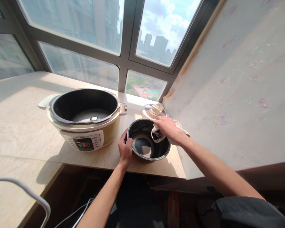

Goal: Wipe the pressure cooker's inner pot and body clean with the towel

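Observation:
A dark inner cooking pot (142,148) stands upright on the ledge, its inside facing me. My left hand (125,148) grips the pot's left rim, thumb over the edge and fingers around the outer wall. At the far right rim my right hand (167,126) is closed on a pale cloth (157,135), part of which hangs inside the pot. More of the cloth shows beyond my hand. To the left sits the body of an electric pressure cooker (85,125), lidless, with its dark inside showing and a control panel in front. Behind the pot lies a round lid (150,111) with a knob.
The pale ledge (21,126) runs along the window (85,60) and ends at its front edge just below the pot. A papered wall (239,104) closes off the right side. A white cable (26,190) curves at the lower left.

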### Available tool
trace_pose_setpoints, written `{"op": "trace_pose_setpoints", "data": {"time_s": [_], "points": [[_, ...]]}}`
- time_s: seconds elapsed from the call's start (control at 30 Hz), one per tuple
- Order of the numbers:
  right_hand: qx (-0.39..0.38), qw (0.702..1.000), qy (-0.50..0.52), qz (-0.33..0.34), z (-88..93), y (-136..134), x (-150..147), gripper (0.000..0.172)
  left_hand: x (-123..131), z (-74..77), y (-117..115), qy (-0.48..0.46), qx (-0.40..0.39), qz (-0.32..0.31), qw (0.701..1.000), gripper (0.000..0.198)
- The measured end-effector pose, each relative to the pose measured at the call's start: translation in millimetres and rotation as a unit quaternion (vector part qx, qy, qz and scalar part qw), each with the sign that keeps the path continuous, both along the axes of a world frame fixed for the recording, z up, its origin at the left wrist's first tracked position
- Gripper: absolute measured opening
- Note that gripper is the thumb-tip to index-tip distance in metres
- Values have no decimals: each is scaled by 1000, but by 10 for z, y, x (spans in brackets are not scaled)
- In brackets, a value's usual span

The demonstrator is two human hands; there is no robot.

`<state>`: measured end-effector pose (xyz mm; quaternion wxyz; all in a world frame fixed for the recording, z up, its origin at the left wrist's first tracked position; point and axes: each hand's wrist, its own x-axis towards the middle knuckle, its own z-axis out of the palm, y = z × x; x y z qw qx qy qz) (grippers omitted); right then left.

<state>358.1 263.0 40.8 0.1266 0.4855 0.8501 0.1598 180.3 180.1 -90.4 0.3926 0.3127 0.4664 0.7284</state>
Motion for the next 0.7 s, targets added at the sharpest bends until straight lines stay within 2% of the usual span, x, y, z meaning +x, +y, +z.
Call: {"op": "trace_pose_setpoints", "data": {"time_s": [0.17, 0.33, 0.43, 0.5, 0.6, 0.7], "points": [[-115, 993, 30, -13, 4, -208, 43, 20, 15, -34, 7, 2, 3, 3, 1000, 51], [-242, 970, 26, -9, 46, -332, -110, 28, 38, -18, -14, -16, 22, -10, 1000, 43], [-376, 921, 99, -19, 42, -362, -247, 29, 66, -38, -23, -37, 34, -25, 998, 39], [-436, 883, 175, -16, -13, -360, -346, 29, 91, -80, -15, -51, 44, -28, 997, 41], [-468, 820, 329, -9, -175, -331, -504, 28, 131, -160, 9, -80, 51, -29, 995, 50], [-467, 737, 488, -27, -377, -270, -654, 27, 163, -212, 23, -120, 58, -45, 990, 60]]}}
